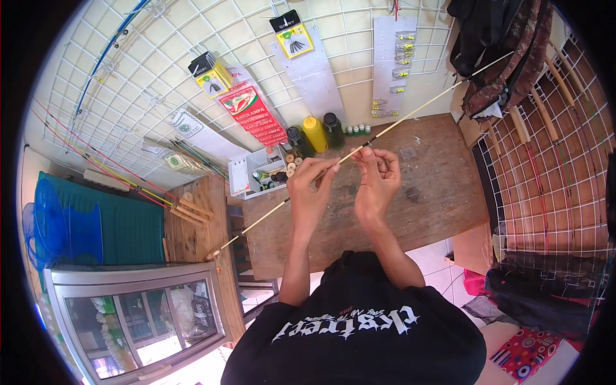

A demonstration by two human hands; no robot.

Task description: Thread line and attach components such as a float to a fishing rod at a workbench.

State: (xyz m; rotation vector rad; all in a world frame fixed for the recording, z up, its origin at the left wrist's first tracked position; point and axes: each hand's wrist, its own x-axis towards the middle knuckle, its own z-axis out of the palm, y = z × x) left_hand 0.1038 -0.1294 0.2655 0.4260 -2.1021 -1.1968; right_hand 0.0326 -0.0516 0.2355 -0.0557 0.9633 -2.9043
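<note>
A thin cream-coloured fishing rod (431, 106) with dark bands runs slantwise across my front, from a handle end at the lower left up to the far right. My left hand (310, 189) is closed around it near the middle, thumb and fingers pinching the shaft. Close beside a dark band, my right hand (376, 186) has its thumb and curled fingers together, at the rod. A faint thin strand seems to show between the hands; what the right fingers pinch is too small to tell. Below the rod lies the wooden tabletop (410, 212).
Along the table's back stand a white tray (240, 183) of small bottles and spools, a yellow squeeze bottle (314, 135), dark bottles (333, 131) and small vials (359, 130). A glass-fronted cabinet (144, 273) is lower left. Wire racks hold rods (538, 119), packets (292, 38) and bags (513, 70).
</note>
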